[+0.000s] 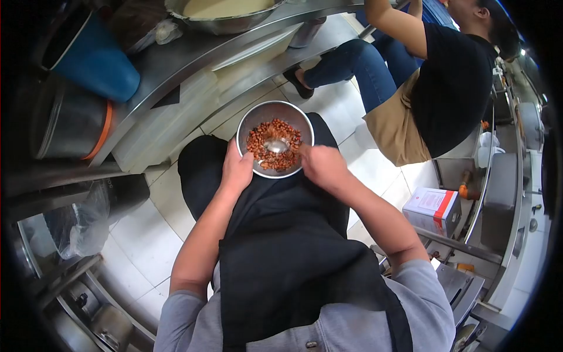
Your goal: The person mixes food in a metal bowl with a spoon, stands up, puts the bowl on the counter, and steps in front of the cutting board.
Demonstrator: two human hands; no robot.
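A round metal bowl [246, 120] rests at my lap, holding reddish-brown peanuts or similar nuts [282, 127]. My left hand [237, 169] grips the bowl's lower left rim, thumb over the inside edge. At the right rim my right hand [324, 168] is closed, its fingers slightly blurred. It appears to hold a metal spoon [276, 145], whose shiny oval head shows among the nuts; the handle is mostly hidden by the fingers. A black apron [287, 258] covers my lap under the bowl.
A steel counter [170, 70] on the left carries a blue container [102, 61] and a basin of pale liquid [226, 23]. A co-worker in a black shirt [451, 88] sits at the right. Beyond my right arm stands a square tin [431, 211]. White floor tiles [141, 240] lie below.
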